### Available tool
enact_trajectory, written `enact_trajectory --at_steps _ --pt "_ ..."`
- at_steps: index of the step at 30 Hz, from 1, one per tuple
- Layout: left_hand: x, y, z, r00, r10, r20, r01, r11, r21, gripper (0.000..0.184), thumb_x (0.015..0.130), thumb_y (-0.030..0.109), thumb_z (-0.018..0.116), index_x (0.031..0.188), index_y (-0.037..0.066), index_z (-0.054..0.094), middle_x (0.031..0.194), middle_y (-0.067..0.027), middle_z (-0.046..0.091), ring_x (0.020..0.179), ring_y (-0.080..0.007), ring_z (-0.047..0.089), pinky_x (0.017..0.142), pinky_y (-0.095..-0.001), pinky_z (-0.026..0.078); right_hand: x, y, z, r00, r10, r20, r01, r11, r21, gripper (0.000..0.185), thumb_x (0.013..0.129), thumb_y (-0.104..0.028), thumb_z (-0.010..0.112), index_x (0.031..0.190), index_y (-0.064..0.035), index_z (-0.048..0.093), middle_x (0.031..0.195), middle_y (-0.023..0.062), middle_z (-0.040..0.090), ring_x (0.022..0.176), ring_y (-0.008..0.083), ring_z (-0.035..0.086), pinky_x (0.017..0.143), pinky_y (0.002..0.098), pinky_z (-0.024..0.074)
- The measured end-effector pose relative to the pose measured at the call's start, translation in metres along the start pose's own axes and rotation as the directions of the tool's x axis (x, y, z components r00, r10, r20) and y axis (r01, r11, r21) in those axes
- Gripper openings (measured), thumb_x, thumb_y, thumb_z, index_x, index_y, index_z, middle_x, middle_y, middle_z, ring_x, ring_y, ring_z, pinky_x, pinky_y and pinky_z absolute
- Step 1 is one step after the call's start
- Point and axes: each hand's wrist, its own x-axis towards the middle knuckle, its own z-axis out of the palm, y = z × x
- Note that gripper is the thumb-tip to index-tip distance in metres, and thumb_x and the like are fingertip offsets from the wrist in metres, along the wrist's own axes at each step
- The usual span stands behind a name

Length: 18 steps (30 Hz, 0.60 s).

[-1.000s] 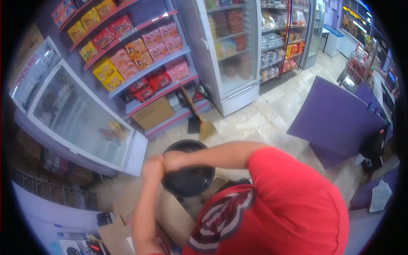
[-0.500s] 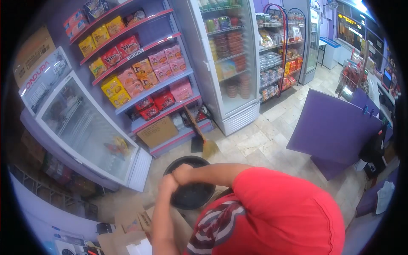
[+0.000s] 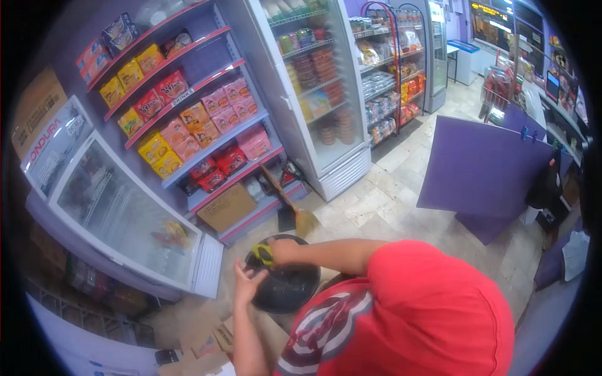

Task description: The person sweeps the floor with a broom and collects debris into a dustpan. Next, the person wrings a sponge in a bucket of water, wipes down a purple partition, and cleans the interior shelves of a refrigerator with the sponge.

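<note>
My right hand (image 3: 286,252) is closed on a yellow-green looped object (image 3: 263,254), which looks like scissor handles; its far end cannot be made out. It is held above the back left part of a round black basin (image 3: 288,289) on the floor. Just to the left and lower, my left hand (image 3: 247,282) has its fingers spread at the basin's left rim, with nothing visible in it. My two hands are apart. Dark, wet-looking specks show inside the basin.
Cardboard (image 3: 269,341) lies below the basin. A broom (image 3: 305,222) leans near the stocked shelves (image 3: 216,147). A low glass-door cooler (image 3: 125,213) stands left, a tall fridge (image 3: 345,166) behind, and a purple panel (image 3: 480,169) at right.
My hands were together over the basin's left edge and have separated. My left hand has opened its fingers. The yellow-green object now shows in my right hand. The camera view has shifted.
</note>
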Motion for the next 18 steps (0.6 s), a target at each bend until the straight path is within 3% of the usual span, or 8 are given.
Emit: enact_trajectory --at_steps 3,5,6,9,13,15,17,18 --pt "0.004 -0.003 0.016 0.952 -0.258 0.163 0.301 0.881 -0.365 0.059 0.087 0.032 0.062 0.133 0.005 0.037 0.121 -0.01 0.054 0.101 -0.0238 0.058 0.078 -0.0351 0.05 -0.01 0.011 0.008 0.966 0.258 -0.025 -0.243 0.936 0.256 0.053 0.076 -0.036 0.066 0.115 -0.004 0.048 0.09 0.0196 0.064 0.088 0.0361 0.063 0.074 0.043 0.0493" --pt "0.01 -0.003 0.025 0.89 -0.357 0.285 0.455 0.742 -0.491 0.058 0.088 0.03 0.062 0.133 0.005 0.036 0.122 -0.0084 0.052 0.1 -0.0212 0.057 0.077 -0.0332 0.05 -0.021 0.012 0.018 0.996 0.008 -0.09 0.023 0.939 0.343 0.055 0.075 -0.042 0.068 0.112 -0.0042 0.051 0.095 0.021 0.063 0.092 0.0359 0.061 0.078 0.0423 0.0479" --pt "0.013 -0.002 0.031 0.92 -0.295 0.257 0.389 0.751 -0.533 0.055 0.089 0.028 0.062 0.133 0.007 0.036 0.12 -0.0085 0.053 0.1 -0.0201 0.057 0.078 -0.0332 0.049 -0.029 0.012 0.021 0.986 -0.111 -0.128 0.152 0.913 0.379 0.056 0.074 -0.045 0.069 0.11 -0.0043 0.053 0.098 0.0217 0.062 0.093 0.0358 0.061 0.08 0.0419 0.0472" --pt "0.019 0.008 0.053 0.963 -0.17 0.21 0.265 0.743 -0.614 0.05 0.09 0.024 0.061 0.132 0.009 0.038 0.117 -0.0086 0.056 0.099 -0.0179 0.059 0.082 -0.0333 0.049 -0.064 0.027 -0.018 0.995 -0.08 0.053 0.057 0.937 0.345 0.055 0.078 -0.049 0.064 0.108 -0.0043 0.056 0.1 0.0226 0.061 0.098 0.0349 0.059 0.084 0.0398 0.045" --pt "0.012 0.065 0.063 0.953 0.046 0.3 0.14 0.811 -0.569 0.038 0.091 0.024 0.06 0.122 0.005 0.051 0.112 -0.0063 0.059 0.097 -0.0168 0.059 0.082 -0.0294 0.048 -0.129 0.058 -0.067 0.98 0.199 -0.027 -0.159 0.85 0.503 0.054 0.088 -0.052 0.052 0.11 -0.0032 0.06 0.101 0.0191 0.063 0.094 0.0285 0.061 0.083 0.0367 0.0451" --pt "0.009 0.096 0.069 0.913 0.126 0.387 0.005 0.947 -0.321 0.024 0.088 0.012 0.059 0.111 0.007 0.059 0.105 -0.005 0.061 0.096 -0.0147 0.057 0.081 -0.0276 0.046 -0.176 0.045 -0.128 0.928 0.353 0.12 -0.365 0.798 0.48 0.052 0.089 -0.05 0.053 0.109 -0.0034 0.061 0.1 0.0144 0.065 0.09 0.0203 0.06 0.082 0.0329 0.0453" --pt "0.015 0.126 0.078 0.882 0.166 0.441 -0.089 0.978 -0.189 0.02 0.086 0.006 0.058 0.105 0.008 0.063 0.101 -0.0044 0.061 0.096 -0.0137 0.056 0.081 -0.0267 0.045 -0.217 0.05 -0.157 0.917 0.393 -0.06 -0.312 0.805 0.504 0.043 0.089 -0.041 0.058 0.11 -0.0032 0.062 0.098 0.0099 0.065 0.088 0.0153 0.058 0.082 0.0289 0.0453" --pt "0.017 0.14 0.086 0.82 0.364 0.442 -0.339 0.931 -0.137 0.022 0.083 0.002 0.057 0.104 0.006 0.064 0.105 -0.0057 0.06 0.1 -0.0151 0.055 0.086 -0.0276 0.043 -0.236 0.045 -0.173 0.863 0.492 -0.118 -0.351 0.751 0.559 0.041 0.088 -0.036 0.061 0.112 -0.003 0.06 0.101 0.0089 0.064 0.089 0.0152 0.058 0.082 0.028 0.0452"
